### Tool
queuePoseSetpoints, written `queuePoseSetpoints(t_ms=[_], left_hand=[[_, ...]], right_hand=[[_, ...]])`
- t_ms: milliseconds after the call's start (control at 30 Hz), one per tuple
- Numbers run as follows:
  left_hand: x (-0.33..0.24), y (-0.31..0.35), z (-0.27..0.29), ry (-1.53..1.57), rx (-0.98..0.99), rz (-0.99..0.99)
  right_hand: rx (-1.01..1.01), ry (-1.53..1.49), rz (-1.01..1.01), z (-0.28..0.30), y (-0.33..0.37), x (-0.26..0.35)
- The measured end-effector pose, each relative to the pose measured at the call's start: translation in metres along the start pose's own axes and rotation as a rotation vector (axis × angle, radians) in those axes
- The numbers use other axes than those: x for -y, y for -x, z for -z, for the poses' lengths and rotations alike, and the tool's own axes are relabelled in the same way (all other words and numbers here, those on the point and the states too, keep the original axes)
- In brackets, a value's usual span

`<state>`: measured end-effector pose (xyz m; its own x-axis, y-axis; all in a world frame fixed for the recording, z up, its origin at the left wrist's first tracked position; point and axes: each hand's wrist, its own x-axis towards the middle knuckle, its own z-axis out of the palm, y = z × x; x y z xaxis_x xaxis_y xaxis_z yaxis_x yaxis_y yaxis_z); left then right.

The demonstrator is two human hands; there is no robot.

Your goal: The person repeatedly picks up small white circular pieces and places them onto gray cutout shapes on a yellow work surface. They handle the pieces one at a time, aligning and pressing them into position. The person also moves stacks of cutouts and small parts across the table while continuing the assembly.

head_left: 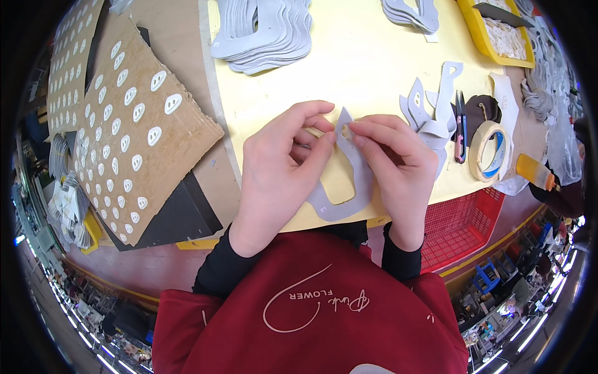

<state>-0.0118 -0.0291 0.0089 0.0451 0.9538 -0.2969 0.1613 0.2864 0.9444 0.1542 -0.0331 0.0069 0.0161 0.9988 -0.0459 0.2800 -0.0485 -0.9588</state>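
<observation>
A flat grey U-shaped cut piece of soft sheet material lies before me on the pale yellow tabletop, its pointed end upward between my hands. My right hand pinches that end between thumb and fingers, close to a small slotted pale spot. My left hand is beside the same end, thumb and curled fingers closed together. A bit of something pale shows between those fingers, too small to name. Whether the left thumb touches the grey piece I cannot tell.
Cardboard with rows of small white slotted patches lies left. Stacked grey pieces stand at the back. On the right are loose grey pieces, thread snips, a tape roll, a yellow bottle and a yellow tray. Below is a red crate.
</observation>
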Motion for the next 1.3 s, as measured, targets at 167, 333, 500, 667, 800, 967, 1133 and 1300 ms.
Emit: queuePoseSetpoints(t_ms=[167,333,500,667,800,967,1133,1300], left_hand=[[-0.001,-0.003,-0.002,-0.055,-0.014,-0.014],[-0.003,-0.004,0.002,-0.242,-0.048,-0.170],[-0.008,-0.006,0.013,-0.282,0.031,-0.187],[-0.004,-0.011,0.017,-0.483,0.163,-0.315],[0.000,-0.009,0.017,-0.518,0.144,-0.347],[0.001,-0.004,0.020,-0.588,0.145,-0.385],[0.003,-0.002,0.015,-0.726,0.068,-0.529],[0.001,-0.004,0.008,-0.766,0.052,-0.548]], right_hand=[[0.040,0.024,-0.053,0.001,0.001,0.005],[0.041,0.017,-0.031,0.001,0.002,0.005],[0.072,0.019,-0.014,0.004,0.004,0.002],[0.092,0.073,0.131,0.005,0.004,-0.005],[0.092,0.087,0.160,0.006,0.006,-0.007],[0.096,0.024,0.142,0.009,0.008,-0.008],[0.006,-0.538,-0.028,0.017,0.018,-0.014],[-0.015,-0.863,-0.033,0.020,0.027,-0.022]])
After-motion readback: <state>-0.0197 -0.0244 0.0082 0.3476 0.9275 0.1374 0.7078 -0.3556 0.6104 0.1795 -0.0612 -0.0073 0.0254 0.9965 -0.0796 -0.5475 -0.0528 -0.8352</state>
